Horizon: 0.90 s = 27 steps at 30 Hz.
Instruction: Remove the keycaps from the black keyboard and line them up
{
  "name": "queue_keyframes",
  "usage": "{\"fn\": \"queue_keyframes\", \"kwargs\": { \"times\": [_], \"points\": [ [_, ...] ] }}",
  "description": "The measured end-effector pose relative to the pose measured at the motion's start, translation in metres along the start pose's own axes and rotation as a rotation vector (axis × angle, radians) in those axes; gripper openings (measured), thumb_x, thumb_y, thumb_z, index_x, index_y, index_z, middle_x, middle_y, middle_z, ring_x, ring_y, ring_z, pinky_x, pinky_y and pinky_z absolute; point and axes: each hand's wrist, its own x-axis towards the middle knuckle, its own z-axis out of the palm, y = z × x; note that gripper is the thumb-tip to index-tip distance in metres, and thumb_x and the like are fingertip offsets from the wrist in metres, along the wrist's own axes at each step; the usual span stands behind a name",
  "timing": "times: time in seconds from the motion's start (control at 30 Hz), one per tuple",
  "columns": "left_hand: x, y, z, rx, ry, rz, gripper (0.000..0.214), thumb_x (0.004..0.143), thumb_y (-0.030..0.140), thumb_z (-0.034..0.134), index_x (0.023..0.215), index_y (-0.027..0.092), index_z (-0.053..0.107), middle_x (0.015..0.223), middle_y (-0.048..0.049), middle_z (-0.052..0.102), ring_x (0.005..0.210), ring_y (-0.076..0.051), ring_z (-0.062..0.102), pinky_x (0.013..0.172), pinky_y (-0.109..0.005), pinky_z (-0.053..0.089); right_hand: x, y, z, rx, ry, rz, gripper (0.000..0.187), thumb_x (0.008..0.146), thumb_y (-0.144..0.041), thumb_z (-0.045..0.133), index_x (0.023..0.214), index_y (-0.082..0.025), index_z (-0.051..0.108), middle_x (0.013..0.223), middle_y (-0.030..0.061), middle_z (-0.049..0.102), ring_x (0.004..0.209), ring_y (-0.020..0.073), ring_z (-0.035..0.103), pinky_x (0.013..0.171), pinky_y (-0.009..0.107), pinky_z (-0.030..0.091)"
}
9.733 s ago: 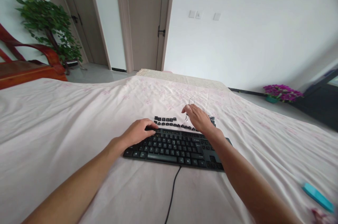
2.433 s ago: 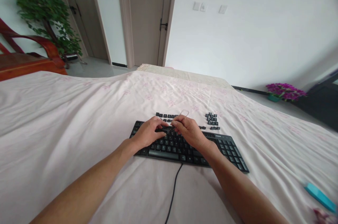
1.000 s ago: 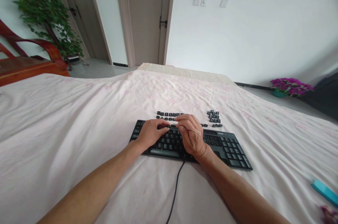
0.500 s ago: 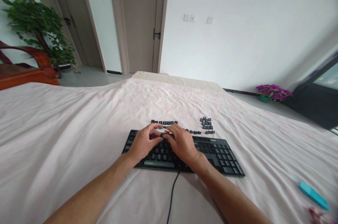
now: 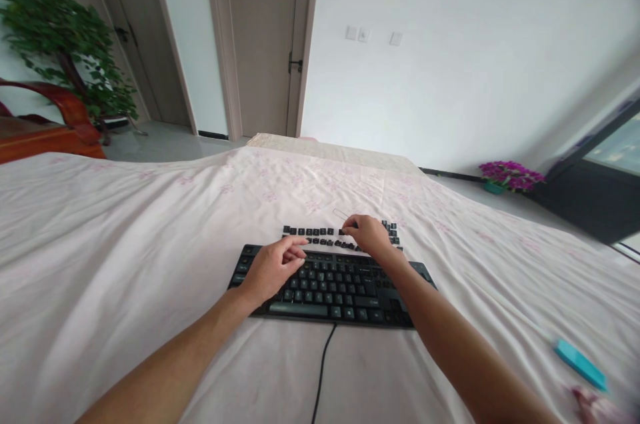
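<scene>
A black keyboard (image 5: 300, 309) lies on the pink flowered bedsheet, with some upper keys off. My left hand (image 5: 275, 267) rests over its upper left part, holding nothing, fingers loosely bent and apart. Beyond the back edge, my right hand (image 5: 369, 233) is closed on a thin wire keycap puller (image 5: 342, 213), whose loop points up and left. Its fingertips are at a loose black keycap (image 5: 342, 232), at the right end of a row of keycaps (image 5: 316, 231). A second row of keycaps (image 5: 327, 243) lies nearer the keyboard. More keycaps (image 5: 393, 225) sit right of my right hand, partly hidden.
The keyboard cable (image 5: 323, 364) runs toward me between my arms. A turquoise object (image 5: 580, 364) lies at the right on the bedsheet (image 5: 150, 264). Beyond the bed are a wooden chair (image 5: 75, 117), a green plant (image 5: 60, 37), doors and purple flowers (image 5: 510, 174).
My right hand has moved from above the keyboard, beside my left, up and right to the loose keycaps, taking the wire puller along. My left hand has stayed almost in place.
</scene>
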Motion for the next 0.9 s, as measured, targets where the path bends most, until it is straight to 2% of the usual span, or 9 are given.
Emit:
{"fn": "queue_keyframes", "kwargs": {
  "times": [0.33, 0.67, 0.9],
  "points": [
    [0.0, -0.001, 0.0, 0.018, -0.02, 0.002, 0.032, 0.078, 0.019, 0.057, 0.109, 0.022, 0.063, 0.09, -0.0011, 0.07, 0.08, -0.014, 0.065, 0.078, -0.026, 0.051, 0.007, -0.001, 0.013, -0.043, -0.046, 0.011, 0.015, 0.074, -0.032, 0.061, 0.083, -0.027, 0.073, 0.081, 0.0036, 0.069, 0.074, 0.0185, 0.06, 0.06, 0.026, 0.035],
    [0.001, -0.004, 0.0, 0.023, -0.028, 0.011, 0.029, 0.077, 0.018, 0.057, 0.105, 0.021, 0.065, 0.09, -0.0011, 0.07, 0.078, -0.013, 0.064, 0.076, -0.025, 0.051, 0.007, -0.003, 0.011, -0.108, -0.077, 0.063, 0.021, 0.077, -0.038, 0.059, 0.09, -0.028, 0.073, 0.086, 0.0025, 0.07, 0.079, 0.0182, 0.061, 0.066, 0.025, 0.038],
    [0.001, -0.003, 0.0, 0.029, -0.025, 0.008, 0.028, 0.078, 0.018, 0.056, 0.103, 0.021, 0.066, 0.089, -0.0003, 0.07, 0.077, -0.013, 0.064, 0.076, -0.024, 0.05, 0.011, -0.011, 0.008, -0.113, -0.029, -0.034, 0.022, 0.081, -0.041, 0.057, 0.094, -0.031, 0.072, 0.094, 0.0009, 0.07, 0.089, 0.0202, 0.061, 0.07, 0.026, 0.039]
  ]
}}
